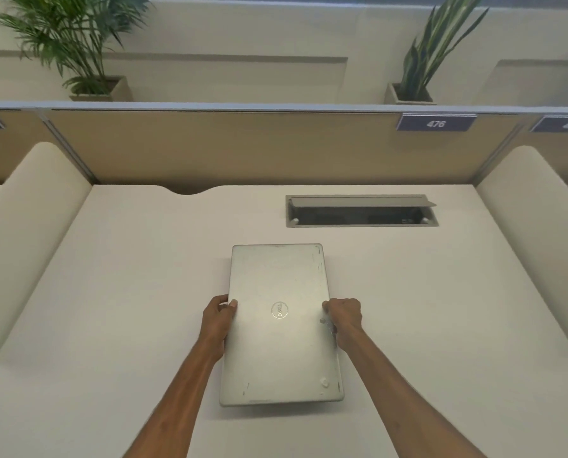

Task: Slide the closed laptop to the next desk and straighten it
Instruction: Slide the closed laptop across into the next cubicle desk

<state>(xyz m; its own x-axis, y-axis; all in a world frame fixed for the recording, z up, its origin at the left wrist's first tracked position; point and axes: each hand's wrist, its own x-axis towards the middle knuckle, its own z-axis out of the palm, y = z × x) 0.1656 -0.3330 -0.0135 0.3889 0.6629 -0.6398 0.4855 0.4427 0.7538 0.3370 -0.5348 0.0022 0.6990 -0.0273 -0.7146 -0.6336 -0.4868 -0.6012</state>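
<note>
A closed silver laptop (281,342) lies on the white desk (110,309), turned so its long sides run away from me and its round logo sits sideways. My left hand (218,320) grips its left long edge, thumb on the lid. My right hand (343,317) grips the right long edge at about the same height. The lid shows scuffs and sticker residue near the right edge and corners.
An open cable tray (361,211) is sunk into the desk behind the laptop. Rounded white dividers (35,233) (533,233) bound the desk left and right. A tan partition (243,147) with a "476" label (436,123) stands behind, potted plants (74,44) above it.
</note>
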